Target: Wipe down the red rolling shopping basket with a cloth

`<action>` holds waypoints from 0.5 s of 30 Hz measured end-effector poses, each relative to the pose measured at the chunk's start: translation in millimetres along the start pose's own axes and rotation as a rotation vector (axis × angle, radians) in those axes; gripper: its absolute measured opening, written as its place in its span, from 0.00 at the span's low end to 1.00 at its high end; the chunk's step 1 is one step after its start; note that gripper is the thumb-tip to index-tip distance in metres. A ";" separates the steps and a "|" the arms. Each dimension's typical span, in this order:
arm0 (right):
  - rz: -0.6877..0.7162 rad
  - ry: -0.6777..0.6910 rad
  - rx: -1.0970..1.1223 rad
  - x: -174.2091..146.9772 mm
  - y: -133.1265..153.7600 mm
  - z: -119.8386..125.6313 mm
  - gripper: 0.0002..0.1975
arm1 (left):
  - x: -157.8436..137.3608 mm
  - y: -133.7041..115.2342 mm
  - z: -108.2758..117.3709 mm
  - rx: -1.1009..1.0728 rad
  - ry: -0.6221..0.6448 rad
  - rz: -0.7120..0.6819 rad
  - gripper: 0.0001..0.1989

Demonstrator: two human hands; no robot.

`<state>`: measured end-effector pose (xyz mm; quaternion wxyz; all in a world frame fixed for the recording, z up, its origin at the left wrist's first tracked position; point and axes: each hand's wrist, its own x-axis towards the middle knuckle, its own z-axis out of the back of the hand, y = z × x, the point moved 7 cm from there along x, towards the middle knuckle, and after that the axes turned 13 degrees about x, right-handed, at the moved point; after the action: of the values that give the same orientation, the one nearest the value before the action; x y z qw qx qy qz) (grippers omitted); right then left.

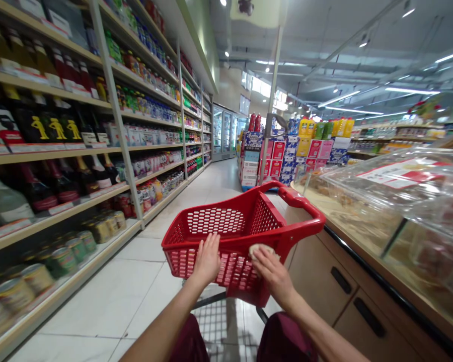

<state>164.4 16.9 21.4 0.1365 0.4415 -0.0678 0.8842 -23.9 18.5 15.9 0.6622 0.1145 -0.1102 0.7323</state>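
A red plastic shopping cart [207, 213] with a honeycomb-pattern basket stands right in front of me, its handle toward the right. My left hand [208, 259] rests on the near side of the basket, fingers stretched out over the rim, holding nothing. Farther right, my right hand [270, 271] presses a folded cream cloth [257, 247] against the cart's red side, just below the rim. Part of the cloth is hidden under the fingers. The cart's dark lower frame [209, 300] shows beneath the basket.
Shelves [60, 208] of bottles and cans line the left. At right runs a wooden counter [324, 274] with clear plastic covers [396, 176], close to the cart handle. Stacked cartons [275, 158] stand ahead, around a pole. White floor tiles [136, 281] lie between shelves and cart.
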 end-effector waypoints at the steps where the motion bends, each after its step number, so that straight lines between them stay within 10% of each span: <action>1: -0.005 -0.028 -0.007 8.0 0.0 2.6 0.14 | -0.9 3.6 -1.3 0.011 -0.015 0.029 0.31; 9: 0.018 0.154 0.019 -3.8 1.6 -27.5 0.16 | -3.0 1.0 -7.0 -0.027 0.020 -0.032 0.34; 15: -0.015 0.003 -0.004 26.1 0.7 -18.6 0.16 | -3.2 0.5 -5.6 -0.026 0.009 -0.022 0.34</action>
<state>135.1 25.4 31.1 0.1443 0.4404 -0.0661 0.8837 -24.2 17.2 9.6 0.6722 0.1040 -0.1154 0.7239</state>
